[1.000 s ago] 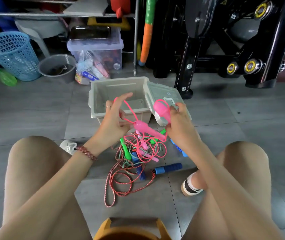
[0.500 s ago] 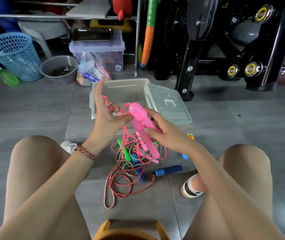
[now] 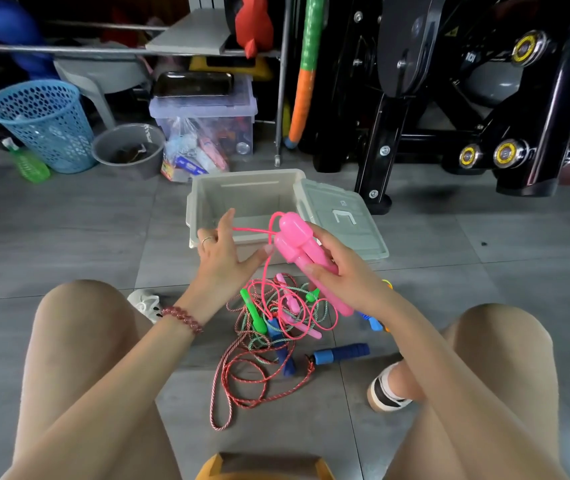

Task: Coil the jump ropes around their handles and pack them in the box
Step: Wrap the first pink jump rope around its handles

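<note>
Two pink handles point(image 3: 306, 252) over box rim point(image 3: 246, 173)

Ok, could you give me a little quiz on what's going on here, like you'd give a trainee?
1. True or false: the lid is closed on the box.
2. The right hand grips two handles of which colour? A blue, B pink, C green.
3. Fill in: the other ropes lie tangled on the ____.
Key: 1 false, it lies beside the box; 2 B; 3 floor.
</note>
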Available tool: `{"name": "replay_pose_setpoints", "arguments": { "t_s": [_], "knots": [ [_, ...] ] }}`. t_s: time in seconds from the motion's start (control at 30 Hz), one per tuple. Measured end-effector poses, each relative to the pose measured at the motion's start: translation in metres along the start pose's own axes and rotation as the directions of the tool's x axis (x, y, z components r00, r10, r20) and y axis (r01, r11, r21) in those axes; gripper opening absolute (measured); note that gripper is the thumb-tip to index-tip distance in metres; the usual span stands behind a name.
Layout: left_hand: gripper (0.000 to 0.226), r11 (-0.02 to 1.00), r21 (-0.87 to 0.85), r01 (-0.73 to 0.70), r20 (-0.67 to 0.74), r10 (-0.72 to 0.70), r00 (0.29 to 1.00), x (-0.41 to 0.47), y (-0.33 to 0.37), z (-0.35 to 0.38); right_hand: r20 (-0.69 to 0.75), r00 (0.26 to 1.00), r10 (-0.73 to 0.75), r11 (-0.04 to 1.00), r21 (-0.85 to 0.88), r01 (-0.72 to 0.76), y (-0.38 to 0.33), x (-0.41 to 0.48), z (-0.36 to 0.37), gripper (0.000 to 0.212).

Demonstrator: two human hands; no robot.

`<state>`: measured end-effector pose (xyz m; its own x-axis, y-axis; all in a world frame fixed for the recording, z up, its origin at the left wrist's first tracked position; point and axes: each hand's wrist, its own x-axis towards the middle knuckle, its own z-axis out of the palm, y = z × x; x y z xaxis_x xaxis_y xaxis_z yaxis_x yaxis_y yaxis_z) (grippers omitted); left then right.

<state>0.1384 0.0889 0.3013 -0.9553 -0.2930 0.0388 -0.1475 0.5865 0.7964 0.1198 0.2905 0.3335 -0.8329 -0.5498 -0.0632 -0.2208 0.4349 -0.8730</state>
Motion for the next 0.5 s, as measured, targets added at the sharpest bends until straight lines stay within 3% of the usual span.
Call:
{"name": "replay_pose_setpoints", "arguments": {
  "t_s": [0.13, 0.23, 0.33, 0.5],
  "knots": [
    [0.102, 0.962, -0.047, -0.268, -0.042, 0.266, 0.963, -0.006, 0.014, -0.006, 0.013, 1.000, -0.026, 1.000, -0.011, 0.026, 0.000, -0.001, 0.000, 0.065],
    [0.079, 0.879, -0.091, -0.468, 0.056, 0.474, 0.879, -0.010, 0.022, -0.009, 0.034, 0.998, -0.059, 0.998, 0.031, 0.058, -0.002, -0.002, 0.002, 0.072],
    [0.046, 0.854, -0.249, -0.456, 0.144, 0.499, 0.855, -0.015, 0.026, -0.011, 0.044, 0.996, -0.078, 0.996, 0.041, 0.076, -0.004, -0.003, 0.004, 0.074],
    [0.021, 0.887, -0.223, -0.405, 0.080, 0.431, 0.899, -0.016, 0.029, -0.007, 0.025, 0.994, -0.103, 0.993, 0.069, 0.101, -0.003, -0.006, 0.008, 0.075]
  ]
}}
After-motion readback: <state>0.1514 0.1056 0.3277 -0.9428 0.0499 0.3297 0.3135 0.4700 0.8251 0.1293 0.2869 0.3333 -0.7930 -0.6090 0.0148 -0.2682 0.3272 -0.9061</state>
